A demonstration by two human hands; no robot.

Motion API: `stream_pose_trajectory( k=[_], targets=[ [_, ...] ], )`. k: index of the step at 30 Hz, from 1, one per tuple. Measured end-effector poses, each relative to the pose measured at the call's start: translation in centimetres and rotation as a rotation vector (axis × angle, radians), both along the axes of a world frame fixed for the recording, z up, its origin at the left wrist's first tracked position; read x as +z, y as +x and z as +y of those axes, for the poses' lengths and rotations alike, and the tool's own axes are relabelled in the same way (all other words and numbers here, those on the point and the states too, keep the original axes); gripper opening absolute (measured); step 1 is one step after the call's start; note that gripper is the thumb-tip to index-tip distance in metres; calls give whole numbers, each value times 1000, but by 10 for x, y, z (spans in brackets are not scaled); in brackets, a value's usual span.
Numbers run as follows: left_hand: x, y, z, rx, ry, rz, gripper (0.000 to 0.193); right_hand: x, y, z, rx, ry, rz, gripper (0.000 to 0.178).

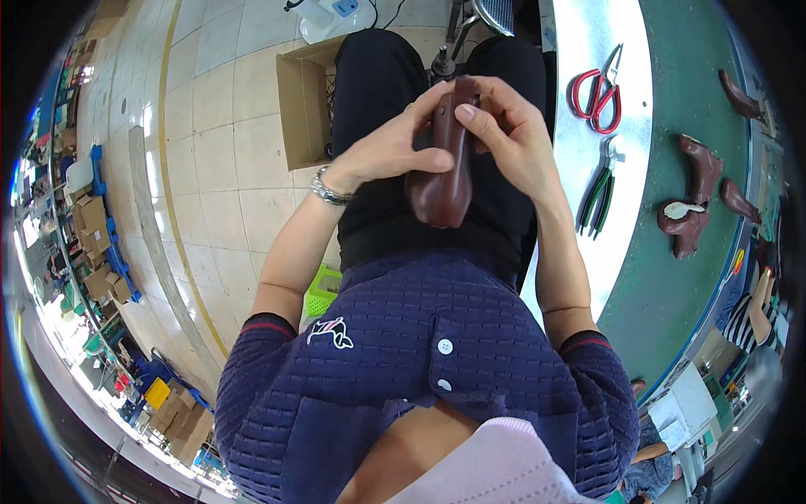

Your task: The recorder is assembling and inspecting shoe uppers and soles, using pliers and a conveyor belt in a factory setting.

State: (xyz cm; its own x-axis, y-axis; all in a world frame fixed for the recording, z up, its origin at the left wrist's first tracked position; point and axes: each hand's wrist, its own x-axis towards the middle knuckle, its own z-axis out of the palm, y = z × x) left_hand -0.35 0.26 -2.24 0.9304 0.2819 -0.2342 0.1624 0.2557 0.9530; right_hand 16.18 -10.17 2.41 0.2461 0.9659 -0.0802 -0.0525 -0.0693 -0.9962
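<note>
Above black trousers (374, 97), left hand (390, 153), right hand (519, 141): grip closed on brown boot (442, 195); cardboard box (300, 118) alongside, contents mostly hidden.

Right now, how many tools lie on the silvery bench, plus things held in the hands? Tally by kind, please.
Red-handled scissors: 1
Green-handled pliers: 1
Brown boot-shaped piece, held by left hand and right hand: 1
Total: 3
</note>
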Motion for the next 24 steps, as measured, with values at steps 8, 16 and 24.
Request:
stream_pose_trajectory(
  k=[8,16,24],
  targets=[
    [18,16,-13,432,-245,3,61,-50,80,-69,-651,-314,-962,49],
    [9,29,-19,491,-223,-10,60,-69,102,-140,-572,-696,-1043,54],
    [12,22,-23,462,-159,-37,57,-15,36,-113,-312,-401,478,70]
  ],
)
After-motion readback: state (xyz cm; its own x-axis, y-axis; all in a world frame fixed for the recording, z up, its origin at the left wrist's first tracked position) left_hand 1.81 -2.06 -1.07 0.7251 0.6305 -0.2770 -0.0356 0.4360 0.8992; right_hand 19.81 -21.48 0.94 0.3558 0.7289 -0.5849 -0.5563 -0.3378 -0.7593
